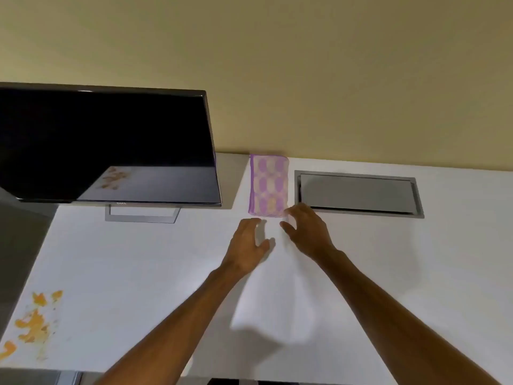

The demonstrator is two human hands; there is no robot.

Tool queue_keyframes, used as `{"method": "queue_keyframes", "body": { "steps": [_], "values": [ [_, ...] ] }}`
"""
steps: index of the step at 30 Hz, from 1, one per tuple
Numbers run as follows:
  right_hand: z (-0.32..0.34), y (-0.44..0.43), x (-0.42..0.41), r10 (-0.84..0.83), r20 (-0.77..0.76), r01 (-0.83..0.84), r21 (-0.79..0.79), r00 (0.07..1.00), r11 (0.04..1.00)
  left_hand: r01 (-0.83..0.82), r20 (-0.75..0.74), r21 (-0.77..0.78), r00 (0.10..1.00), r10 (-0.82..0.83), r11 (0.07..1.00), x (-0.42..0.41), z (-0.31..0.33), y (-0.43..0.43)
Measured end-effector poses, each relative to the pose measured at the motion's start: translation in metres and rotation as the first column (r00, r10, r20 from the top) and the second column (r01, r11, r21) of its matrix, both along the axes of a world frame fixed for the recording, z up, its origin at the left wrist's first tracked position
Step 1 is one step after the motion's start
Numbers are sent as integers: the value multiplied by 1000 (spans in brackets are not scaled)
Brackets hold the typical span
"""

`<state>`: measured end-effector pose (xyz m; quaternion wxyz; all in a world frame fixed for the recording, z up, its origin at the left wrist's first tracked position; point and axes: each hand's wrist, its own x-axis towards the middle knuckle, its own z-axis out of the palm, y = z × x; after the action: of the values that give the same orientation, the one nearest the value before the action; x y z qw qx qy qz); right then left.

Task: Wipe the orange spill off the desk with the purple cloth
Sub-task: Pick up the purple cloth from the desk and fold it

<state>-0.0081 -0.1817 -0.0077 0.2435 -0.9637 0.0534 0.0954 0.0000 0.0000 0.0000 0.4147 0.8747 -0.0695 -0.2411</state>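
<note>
A folded purple cloth (268,185) with pale oval patterns lies flat at the back of the white desk (138,259), against the wall. My right hand (306,232) reaches toward its near right corner, fingertips touching or almost touching the cloth's edge, fingers spread. Just short of the cloth's near left corner, my left hand (248,245) hovers with fingers apart and holds nothing. The orange spill (33,320) is smeared in several patches at the desk's front left corner, far from both hands.
A dark monitor (111,145) on a grey stand (142,215) occupies the back left and reflects the spill. A grey cable hatch (358,193) is set into the desk right of the cloth. The desk's left edge runs diagonally beside the spill.
</note>
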Motion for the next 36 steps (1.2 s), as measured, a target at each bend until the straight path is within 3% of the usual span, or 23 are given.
{"method": "queue_keyframes", "body": {
  "steps": [4, 7, 11, 14, 19, 24, 28, 33, 36],
  "values": [
    [-18, -6, 22, -30, -14, 31, 44, 999, 999, -276, -108, -6, 956, 274, 961, 34, -18, -17],
    [-31, -8, 37, -145, -43, 150, 158, 989, 976, -449, -222, -29, 874, 432, 893, 57, -31, -26],
    [-42, -5, 52, -218, -90, 233, 237, 972, 943, -611, -435, -26, 720, 541, 791, 81, -41, -33],
    [-53, 0, 59, -192, -128, 218, 234, 973, 947, -664, -497, -10, 652, 572, 747, 92, -53, -32],
    [-70, 5, 67, -55, -125, 70, 118, 991, 991, -696, -562, 20, 586, 584, 717, 103, -69, -35],
    [-83, 4, 71, -116, -110, 132, 151, 987, 980, -743, -722, -85, 505, 473, 663, 104, -65, -34],
    [-81, 0, 71, -201, -200, 250, 261, 959, 932, -728, -792, -226, 525, 313, 647, 100, -54, -29],
    [-62, 5, 49, -239, -123, 268, 372, 963, 889, -672, -795, -355, 582, 168, 650, 92, -35, -25],
    [-49, 5, 38, -289, -129, 313, 516, 949, 797, -642, -779, -408, 615, 119, 649, 80, -23, -22]
  ]
}}
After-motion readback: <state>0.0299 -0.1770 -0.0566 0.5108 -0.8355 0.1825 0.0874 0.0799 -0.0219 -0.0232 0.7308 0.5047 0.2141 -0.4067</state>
